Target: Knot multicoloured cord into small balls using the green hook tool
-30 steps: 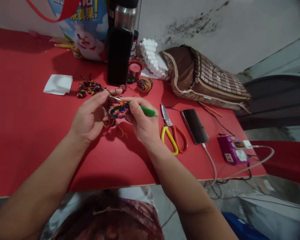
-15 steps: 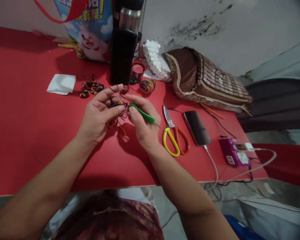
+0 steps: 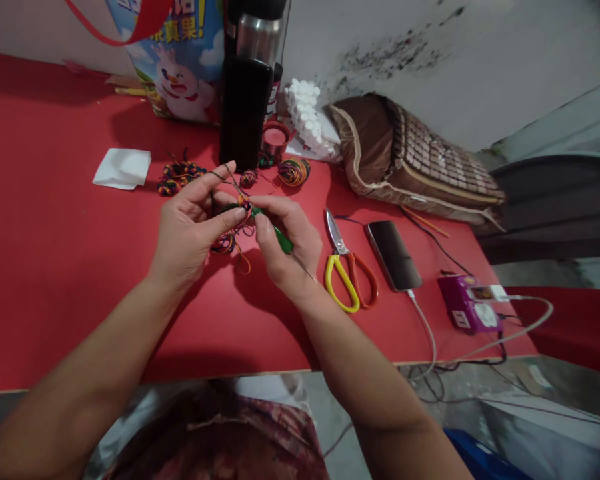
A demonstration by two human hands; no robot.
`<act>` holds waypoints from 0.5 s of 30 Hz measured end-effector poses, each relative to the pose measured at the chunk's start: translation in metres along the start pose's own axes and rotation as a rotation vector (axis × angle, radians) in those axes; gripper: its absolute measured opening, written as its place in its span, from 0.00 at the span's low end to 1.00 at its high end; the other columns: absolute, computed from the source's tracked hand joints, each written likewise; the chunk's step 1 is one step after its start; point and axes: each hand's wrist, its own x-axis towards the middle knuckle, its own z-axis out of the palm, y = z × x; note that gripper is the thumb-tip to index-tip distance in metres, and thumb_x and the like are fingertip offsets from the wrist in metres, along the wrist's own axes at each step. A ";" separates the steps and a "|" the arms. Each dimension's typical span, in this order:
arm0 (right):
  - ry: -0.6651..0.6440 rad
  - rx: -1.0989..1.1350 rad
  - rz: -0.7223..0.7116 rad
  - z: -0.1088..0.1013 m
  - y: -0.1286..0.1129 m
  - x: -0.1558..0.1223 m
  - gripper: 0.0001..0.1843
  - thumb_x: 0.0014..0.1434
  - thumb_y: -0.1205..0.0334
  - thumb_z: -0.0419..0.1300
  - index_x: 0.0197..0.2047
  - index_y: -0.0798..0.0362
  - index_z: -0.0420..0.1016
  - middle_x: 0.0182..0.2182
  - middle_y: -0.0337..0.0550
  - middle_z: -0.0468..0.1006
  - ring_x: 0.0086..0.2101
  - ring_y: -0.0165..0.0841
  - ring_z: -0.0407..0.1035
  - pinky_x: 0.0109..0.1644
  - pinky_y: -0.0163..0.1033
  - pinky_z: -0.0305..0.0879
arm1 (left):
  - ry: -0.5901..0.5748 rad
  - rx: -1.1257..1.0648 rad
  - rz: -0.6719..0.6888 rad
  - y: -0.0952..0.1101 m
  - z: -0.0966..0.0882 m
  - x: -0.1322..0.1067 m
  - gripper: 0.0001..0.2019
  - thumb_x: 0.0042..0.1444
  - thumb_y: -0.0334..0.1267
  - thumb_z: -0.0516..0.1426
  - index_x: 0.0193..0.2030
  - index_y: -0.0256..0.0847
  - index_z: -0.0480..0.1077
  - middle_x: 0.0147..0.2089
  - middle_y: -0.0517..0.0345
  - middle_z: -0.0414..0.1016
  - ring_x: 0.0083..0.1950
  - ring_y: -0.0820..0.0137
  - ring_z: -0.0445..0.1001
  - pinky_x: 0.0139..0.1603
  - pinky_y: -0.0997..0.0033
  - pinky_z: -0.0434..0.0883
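Note:
My left hand (image 3: 190, 227) pinches a small multicoloured crochet piece (image 3: 233, 217) between thumb and fingers, with the yarn strand running over the raised forefinger. My right hand (image 3: 285, 243) grips a green-handled crochet hook (image 3: 280, 239), its tip at the piece and its metal tail pointing down to the right. Loose yarn (image 3: 225, 245) hangs under the piece onto the red table (image 3: 55, 253). Both hands meet just above the table's middle.
Yellow-and-red scissors (image 3: 347, 267) lie right of my hand, then a phone (image 3: 393, 253) on a cable and a purple power strip (image 3: 467, 310). Behind stand a black flask (image 3: 245, 107), a yarn ball (image 3: 293, 171), finished crochet bits (image 3: 180, 175), a white tissue (image 3: 123, 168), a brown cushion (image 3: 410, 160).
The left hand closed its thumb and fingers over the crochet piece and the forefinger rose with the strand. The hook swung from level to a steeper tilt, its tail dropping toward me.

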 end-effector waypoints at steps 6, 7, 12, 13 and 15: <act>-0.030 -0.053 -0.047 -0.001 0.008 0.006 0.15 0.74 0.50 0.62 0.58 0.45 0.81 0.52 0.48 0.86 0.53 0.42 0.78 0.62 0.55 0.77 | -0.028 0.068 0.007 -0.002 -0.003 -0.002 0.21 0.51 0.31 0.77 0.51 0.50 0.86 0.34 0.61 0.78 0.40 0.64 0.81 0.38 0.65 0.78; -0.037 -0.029 -0.049 -0.002 0.008 0.007 0.15 0.74 0.50 0.62 0.58 0.44 0.82 0.53 0.48 0.86 0.53 0.42 0.78 0.63 0.56 0.77 | -0.033 0.075 0.001 -0.002 -0.003 -0.002 0.21 0.51 0.32 0.77 0.52 0.50 0.86 0.34 0.61 0.79 0.42 0.62 0.82 0.39 0.64 0.78; -0.044 0.060 -0.062 -0.004 -0.002 0.008 0.12 0.75 0.58 0.61 0.54 0.44 0.86 0.50 0.45 0.88 0.51 0.39 0.81 0.62 0.51 0.77 | 0.009 0.040 0.047 -0.002 0.000 0.000 0.11 0.58 0.37 0.75 0.47 0.52 0.88 0.42 0.60 0.85 0.48 0.64 0.82 0.48 0.64 0.79; -0.041 0.063 -0.043 -0.005 -0.005 0.008 0.12 0.74 0.59 0.62 0.54 0.45 0.87 0.50 0.45 0.89 0.51 0.39 0.81 0.61 0.51 0.78 | 0.039 0.021 0.057 -0.003 0.001 0.001 0.06 0.60 0.39 0.74 0.43 0.51 0.89 0.44 0.60 0.87 0.47 0.67 0.81 0.49 0.65 0.79; -0.034 0.078 0.017 -0.007 -0.009 0.008 0.11 0.74 0.58 0.62 0.52 0.46 0.88 0.49 0.45 0.89 0.49 0.39 0.81 0.60 0.51 0.79 | 0.088 -0.007 0.037 -0.004 -0.001 0.005 0.02 0.62 0.40 0.72 0.37 0.49 0.89 0.44 0.61 0.88 0.43 0.70 0.79 0.47 0.67 0.77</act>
